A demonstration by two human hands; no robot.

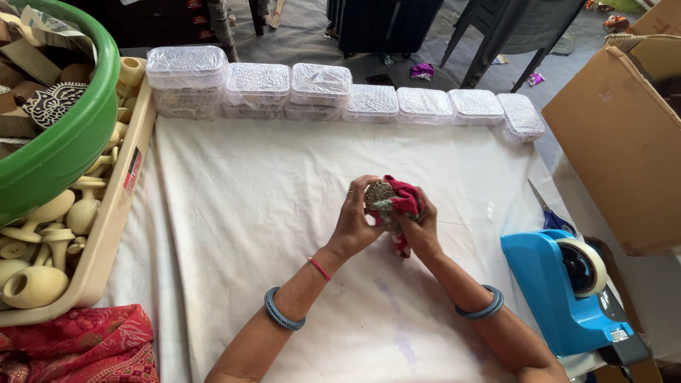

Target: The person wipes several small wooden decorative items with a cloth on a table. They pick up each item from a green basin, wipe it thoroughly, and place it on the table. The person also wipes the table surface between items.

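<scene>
Over the middle of the white cloth-covered table (pixel 269 191), the left hand (pixel 357 221) grips a small carved wooden block (pixel 379 192) by its side, while the right hand (pixel 418 230) is clenched around a red rag (pixel 403 202) pressed against the block (both wrists wear grey bangles). At the table's right edge stands a blue tape dispenser (pixel 560 291), with blue-handled scissors (pixel 550 213) just beyond it. Along the left edge a beige tray (pixel 113 213) holds pale wooden handles, partly under a green tub (pixel 71 135). Clear lidded plastic boxes (pixel 340 96) line the far edge.
</scene>
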